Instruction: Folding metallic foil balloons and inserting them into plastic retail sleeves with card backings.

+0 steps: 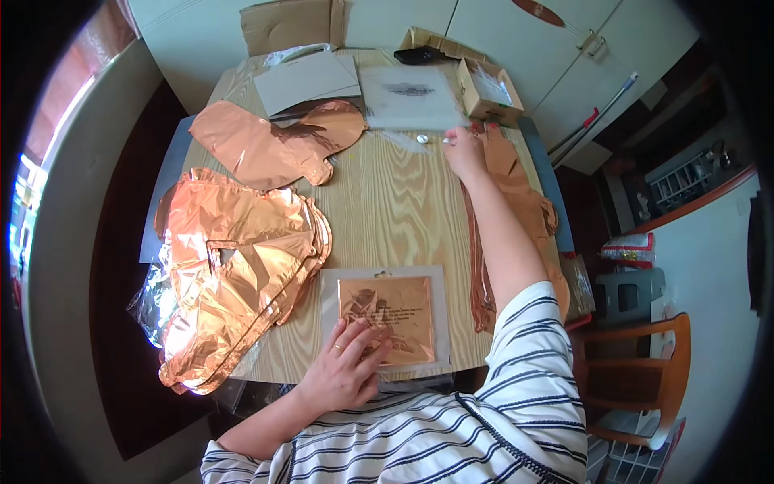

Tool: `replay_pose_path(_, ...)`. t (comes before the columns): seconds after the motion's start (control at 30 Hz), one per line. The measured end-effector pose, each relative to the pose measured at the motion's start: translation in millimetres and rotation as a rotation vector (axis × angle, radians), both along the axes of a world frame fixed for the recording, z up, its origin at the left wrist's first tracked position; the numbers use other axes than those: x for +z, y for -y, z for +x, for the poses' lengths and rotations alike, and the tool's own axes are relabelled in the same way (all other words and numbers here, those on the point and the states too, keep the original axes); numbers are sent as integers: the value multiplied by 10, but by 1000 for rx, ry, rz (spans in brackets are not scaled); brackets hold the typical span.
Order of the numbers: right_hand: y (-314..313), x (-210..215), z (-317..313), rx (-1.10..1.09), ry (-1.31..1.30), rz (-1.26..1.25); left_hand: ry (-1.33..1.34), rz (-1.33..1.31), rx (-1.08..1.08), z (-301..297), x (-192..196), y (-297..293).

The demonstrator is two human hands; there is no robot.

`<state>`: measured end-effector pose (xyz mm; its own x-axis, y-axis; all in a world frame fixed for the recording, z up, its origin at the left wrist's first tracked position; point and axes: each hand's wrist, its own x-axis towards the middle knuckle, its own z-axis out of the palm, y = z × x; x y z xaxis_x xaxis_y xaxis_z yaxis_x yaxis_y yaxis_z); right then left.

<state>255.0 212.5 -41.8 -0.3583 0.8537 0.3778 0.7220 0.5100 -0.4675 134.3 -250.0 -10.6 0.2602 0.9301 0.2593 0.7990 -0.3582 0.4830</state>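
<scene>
The near bag (409,315) looks light, slippery; hold its edge. Left hand (353,359) lies loosely on it; far right hand (465,152), can't tell its grip.

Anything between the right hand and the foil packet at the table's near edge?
Nothing visible: only wood-grain tabletop lies on the straight line between the right hand and the foil packet. The left hand covers the packet's lower-left part.
</scene>
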Motion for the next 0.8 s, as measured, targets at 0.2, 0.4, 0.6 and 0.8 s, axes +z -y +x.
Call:
replay_pose_path(0.2,281,248,-312,229,-95,-140,1,-24,11,-15,5,26)
replay_pose_path(0.4,536,387,-788,285,357,67,24,-31,-1,-35,-27,27)
replay_pose_path(0.6,515,484,-929,157,567,-123,31,-4,-1,-48,-50,44)
replay_pose_path(0.8,1150,528,-520,304,522,-157,60,68,1,-55,-107,54)
